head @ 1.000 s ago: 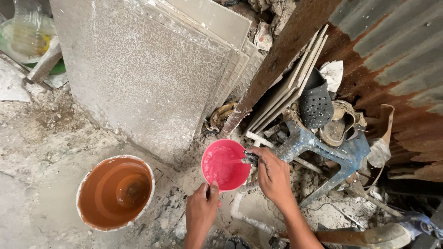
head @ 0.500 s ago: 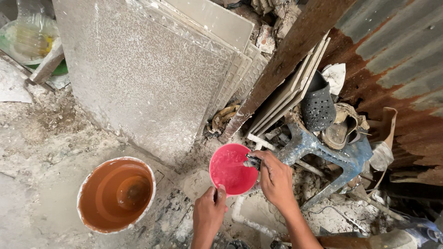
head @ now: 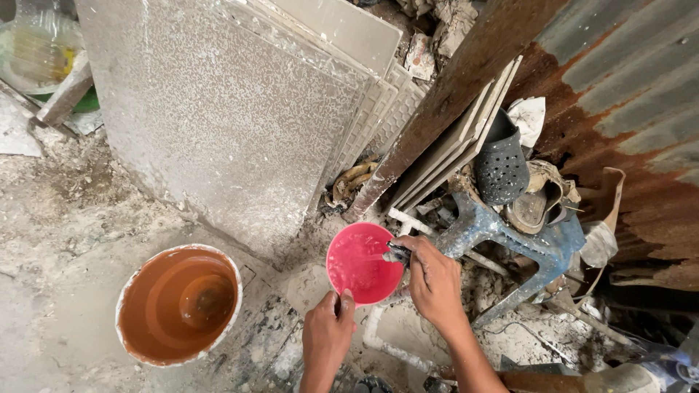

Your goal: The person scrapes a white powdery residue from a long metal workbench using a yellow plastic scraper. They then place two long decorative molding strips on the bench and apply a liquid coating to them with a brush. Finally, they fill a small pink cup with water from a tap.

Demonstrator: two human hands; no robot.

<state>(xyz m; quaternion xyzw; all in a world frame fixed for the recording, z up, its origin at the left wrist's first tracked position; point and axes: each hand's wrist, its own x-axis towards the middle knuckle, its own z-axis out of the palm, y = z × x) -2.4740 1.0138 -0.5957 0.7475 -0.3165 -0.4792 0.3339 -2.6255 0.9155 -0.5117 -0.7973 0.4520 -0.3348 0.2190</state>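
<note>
Since a second ago the view has crept down and right, so the pink bowl (head: 362,263) sits a little lower in it; your hands have kept their hold and the orange bucket has not shifted.

You hold the bowl tilted above the rubble, its mouth turned up toward you. Your left hand (head: 328,336) pinches its near rim, thumb over the edge and fingers curled shut beneath. Your right hand (head: 435,280) is closed around a small dark tool (head: 398,252) whose tip reaches over the far rim into the bowl; whether it is a brush or a sponge you cannot tell.

My guess is you are partway through scrubbing: the inside looks wet and mostly bare pink, with a pale streak near the tool, so most residue seems gone and the rim side is left.

Well apart to your left stands the orange bucket (head: 178,304), holding murky brown water and crusted white along its rim. Just beyond the bowl a big grey slab (head: 218,124) and a stack of tiles (head: 378,109) lean upright. To the right, a paint-spattered blue plastic stool (head: 524,240) lies tipped among a dark perforated shoe (head: 501,164) and scraps, against rusty corrugated sheet (head: 626,94). The ground (head: 65,218) is dusty concrete strewn with debris.
</note>
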